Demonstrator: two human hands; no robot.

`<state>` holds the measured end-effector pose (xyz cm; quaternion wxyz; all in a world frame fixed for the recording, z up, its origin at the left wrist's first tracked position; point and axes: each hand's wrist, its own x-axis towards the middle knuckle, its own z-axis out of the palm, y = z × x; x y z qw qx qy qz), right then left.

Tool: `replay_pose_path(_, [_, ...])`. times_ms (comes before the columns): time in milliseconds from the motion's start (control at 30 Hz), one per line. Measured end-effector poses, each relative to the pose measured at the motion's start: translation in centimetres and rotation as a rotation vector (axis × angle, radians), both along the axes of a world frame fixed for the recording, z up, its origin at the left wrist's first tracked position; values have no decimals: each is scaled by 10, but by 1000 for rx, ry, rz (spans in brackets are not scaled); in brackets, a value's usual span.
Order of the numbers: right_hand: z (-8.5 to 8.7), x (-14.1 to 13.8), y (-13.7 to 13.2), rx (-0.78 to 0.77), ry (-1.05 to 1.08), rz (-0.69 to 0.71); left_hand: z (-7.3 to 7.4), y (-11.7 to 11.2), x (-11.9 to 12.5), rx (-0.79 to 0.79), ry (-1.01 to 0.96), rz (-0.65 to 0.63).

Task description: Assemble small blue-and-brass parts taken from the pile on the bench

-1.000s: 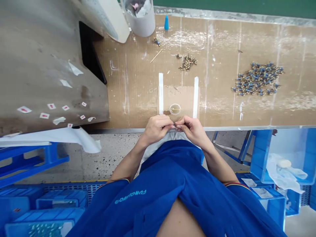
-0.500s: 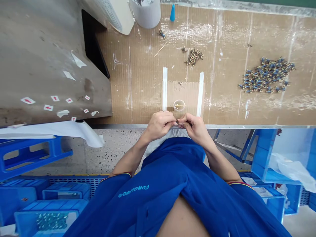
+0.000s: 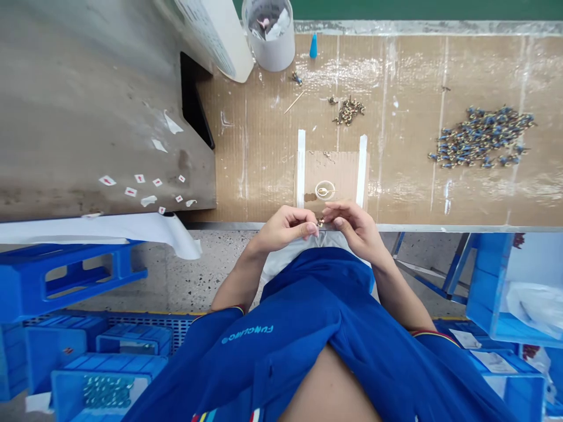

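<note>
With small part [image 3: 321,223] pinched in left hand [image 3: 285,228] and right hand's [image 3: 357,228] fingers parted, beware dropping it past table edge [image 3: 440,228] through slackening.

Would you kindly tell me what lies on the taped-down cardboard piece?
A small dish, a thin pale piece across it, a dark stain, tiny bits; the dish hides what is beneath.

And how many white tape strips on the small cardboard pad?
2: left strip and right strip, along opposite sides of the cardboard pad. The left hand and right hand could hide more at the near edge.
</note>
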<state>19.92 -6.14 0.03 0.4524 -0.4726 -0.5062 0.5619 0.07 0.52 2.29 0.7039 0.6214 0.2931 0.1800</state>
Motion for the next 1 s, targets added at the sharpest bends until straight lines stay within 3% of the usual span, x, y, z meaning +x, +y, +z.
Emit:
replay_pose_path(133, [15, -4, -10, 45, 14, 16, 12, -14, 3, -603, -216, -24])
replay_pose_path(267, [23, -8, -14, 18, -3, 20, 21, -29, 12, -913, -418, 24])
replay_pose_path(600, [27, -12, -16, 0, -10, 13, 21, -48, 15, -1165, -509, 105])
replay_pose_path(1000, [22, -12, -16, -19, -21, 18, 28, -50, 25, -1319, -389, 312])
